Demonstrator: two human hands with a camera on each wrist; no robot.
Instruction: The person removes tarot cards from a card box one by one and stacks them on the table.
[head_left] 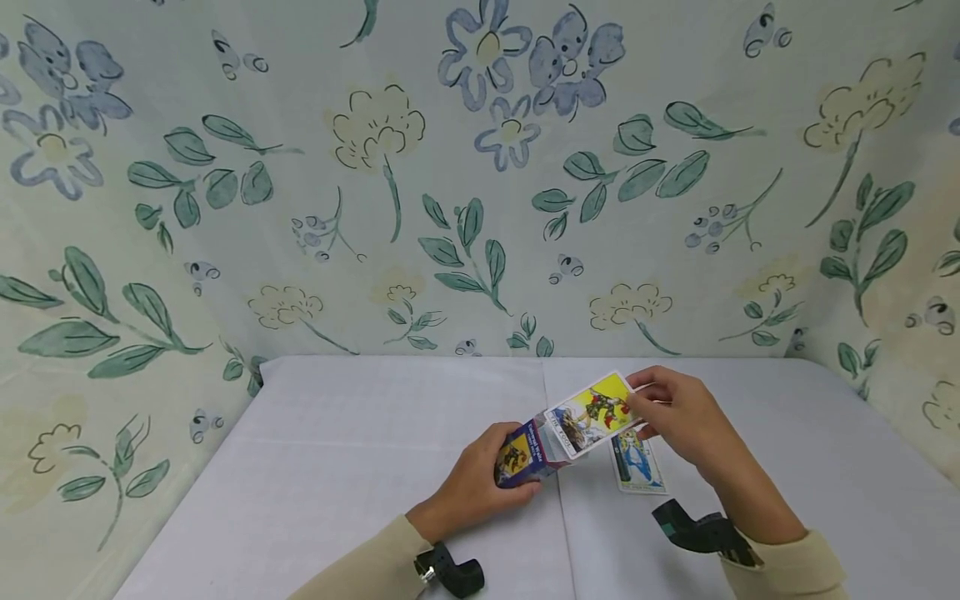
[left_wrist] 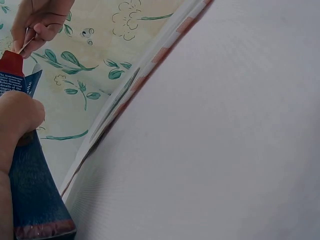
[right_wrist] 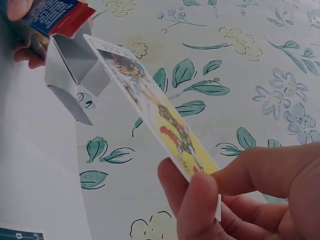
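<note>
A blue card box [head_left: 521,454] with a picture on its front is gripped by my left hand [head_left: 480,471], thumb and fingers on its sides. In the right wrist view the box's end flaps [right_wrist: 75,70] stand open toward the right hand. My right hand [head_left: 678,412] pinches a tarot card [head_left: 592,414] at its far end; the card shows a figure on a yellow ground. Its near end overlaps the box opening in the head view, while the right wrist view shows it just outside the flaps. Another card [head_left: 640,465], mostly blue, lies face up on the table below the right hand.
A white cloth [head_left: 360,417] covers the table. Behind and at both sides hangs a floral curtain [head_left: 480,208]. Each wrist wears a black camera mount, one at the left wrist [head_left: 450,571] and one at the right wrist [head_left: 701,532].
</note>
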